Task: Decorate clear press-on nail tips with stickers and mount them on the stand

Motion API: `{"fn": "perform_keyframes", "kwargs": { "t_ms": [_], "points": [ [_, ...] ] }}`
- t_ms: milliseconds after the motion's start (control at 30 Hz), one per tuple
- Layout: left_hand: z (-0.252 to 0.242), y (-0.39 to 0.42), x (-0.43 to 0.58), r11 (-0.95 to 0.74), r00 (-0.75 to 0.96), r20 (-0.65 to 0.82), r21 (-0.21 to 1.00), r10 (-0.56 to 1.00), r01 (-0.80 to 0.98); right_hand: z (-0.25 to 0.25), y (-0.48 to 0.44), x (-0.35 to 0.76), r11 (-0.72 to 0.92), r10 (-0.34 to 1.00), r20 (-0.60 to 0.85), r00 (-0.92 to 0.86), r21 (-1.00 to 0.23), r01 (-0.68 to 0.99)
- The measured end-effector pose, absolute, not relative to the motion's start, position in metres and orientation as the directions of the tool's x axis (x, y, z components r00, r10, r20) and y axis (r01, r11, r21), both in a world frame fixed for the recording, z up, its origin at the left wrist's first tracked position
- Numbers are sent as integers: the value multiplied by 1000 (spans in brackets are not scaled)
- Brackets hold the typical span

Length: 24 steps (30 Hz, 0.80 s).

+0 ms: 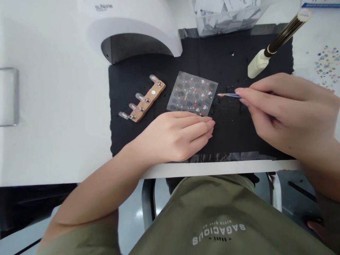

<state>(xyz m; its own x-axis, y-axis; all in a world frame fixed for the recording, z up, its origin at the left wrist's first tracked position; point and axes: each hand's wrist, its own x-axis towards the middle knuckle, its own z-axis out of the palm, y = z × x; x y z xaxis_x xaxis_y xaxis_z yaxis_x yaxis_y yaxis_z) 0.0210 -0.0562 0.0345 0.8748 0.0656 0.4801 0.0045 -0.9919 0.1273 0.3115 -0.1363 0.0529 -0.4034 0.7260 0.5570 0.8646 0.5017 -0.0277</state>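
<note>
My right hand (289, 113) pinches slim purple tweezers (231, 95), their points directed left. A tiny orange-and-white piece, too small to make out well, shows at the tip. Just left of the tip is a clear sticker sheet (192, 94) with small white and orange-red designs. My left hand (183, 136) is closed over the sheet's near edge, fingers together; the thumb is hidden beneath. Farther left, a wooden bar (148, 101) with metal studs carries several clear or pinkish nail tips (140, 96).
A black mat (225, 138) covers this part of the white table. At the back stand a white nail lamp (138, 24) and a clear bin (228, 21) of packets. A cream bottle with a gold cap (259, 63) stands behind my right hand. Colourful bits (328, 65) lie far right.
</note>
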Motion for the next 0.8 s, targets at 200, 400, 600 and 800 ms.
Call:
{"fn": "perform_keyframes", "kwargs": {
  "t_ms": [200,400,600,800],
  "points": [
    [35,-57,22,-988,853,518,153,68,-15,52,-137,311,484,724,577,-379,-33,875],
    [35,-53,22,-975,862,487,219,143,38,54,-138,311,492,739,535,-410,-12,871],
    [27,-52,25,-877,880,293,421,374,232,57,-141,310,482,757,517,-400,-28,876],
    [21,-56,31,-740,853,265,645,450,189,57,-141,308,467,762,516,-391,-20,884]
  ]
}}
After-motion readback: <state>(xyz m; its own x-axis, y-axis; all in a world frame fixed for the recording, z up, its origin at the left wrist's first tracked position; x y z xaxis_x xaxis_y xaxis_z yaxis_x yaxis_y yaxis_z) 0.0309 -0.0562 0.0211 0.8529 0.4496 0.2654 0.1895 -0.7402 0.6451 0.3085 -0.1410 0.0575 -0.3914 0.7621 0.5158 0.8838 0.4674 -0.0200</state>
